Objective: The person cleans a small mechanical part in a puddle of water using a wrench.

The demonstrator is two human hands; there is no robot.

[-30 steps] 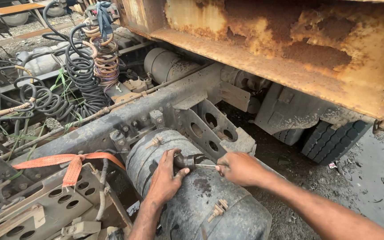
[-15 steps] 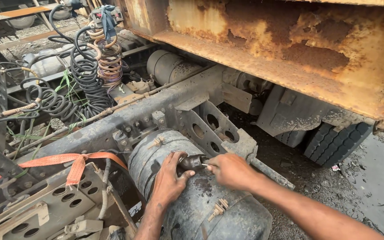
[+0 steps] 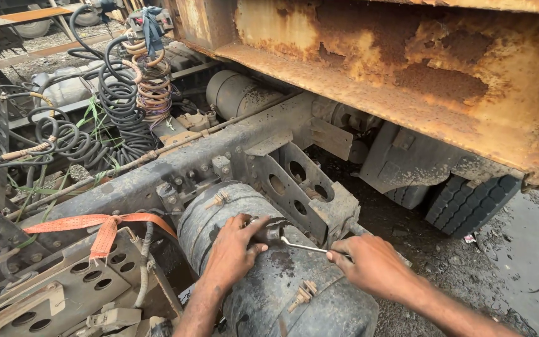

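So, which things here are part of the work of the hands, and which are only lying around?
In use:
left hand
right hand
thin metal tool
dark tank

Lying about:
orange strap
coiled hoses
tyre
rusty body

Slim metal tool (image 3: 304,247) lying across grimy tank (image 3: 282,281).

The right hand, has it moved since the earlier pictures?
Yes. The right hand has slid right along the dirty black cylindrical tank, away from the left hand.
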